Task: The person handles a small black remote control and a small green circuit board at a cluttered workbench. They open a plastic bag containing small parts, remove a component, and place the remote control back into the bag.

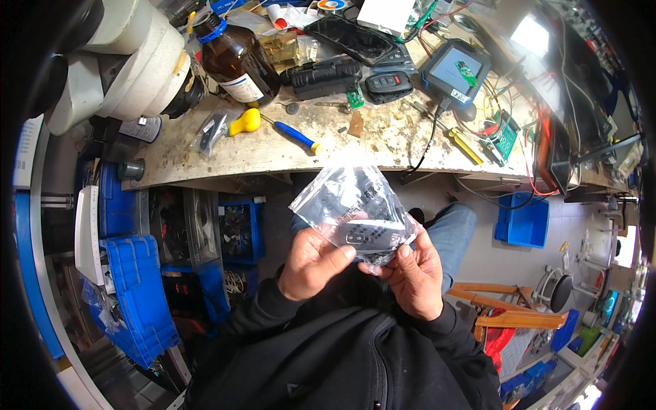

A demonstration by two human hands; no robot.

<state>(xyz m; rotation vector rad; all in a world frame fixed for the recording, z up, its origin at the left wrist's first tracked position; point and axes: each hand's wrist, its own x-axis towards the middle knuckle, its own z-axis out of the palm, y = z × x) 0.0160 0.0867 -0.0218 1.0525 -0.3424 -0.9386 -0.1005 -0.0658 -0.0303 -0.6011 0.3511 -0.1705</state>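
A clear plastic bag (pixel 328 197) bearing printed writing holds a black car key fob (pixel 361 235), held over my lap in front of the workbench edge. My left hand (pixel 316 261) grips the bag's left side, the thumb lying near the fob's end. At the right, my right hand (pixel 417 266) pinches the bag's lower corner between thumb and fingers. On the workbench (pixel 246 154) beyond lie a blue-handled screwdriver (pixel 294 136), a yellow bulb-shaped handle (pixel 246 122), a bagged dark fob (pixel 212 128) and a black key fob with buttons (pixel 388 84).
A microscope (pixel 143 72) and a brown glass bottle (pixel 238 61) stand at the back left. A handheld device with a screen (pixel 456 69), cables and a green circuit board (pixel 505 136) occupy the right. Blue bins (pixel 136 292) stand below left, another blue bin (pixel 523 220) right.
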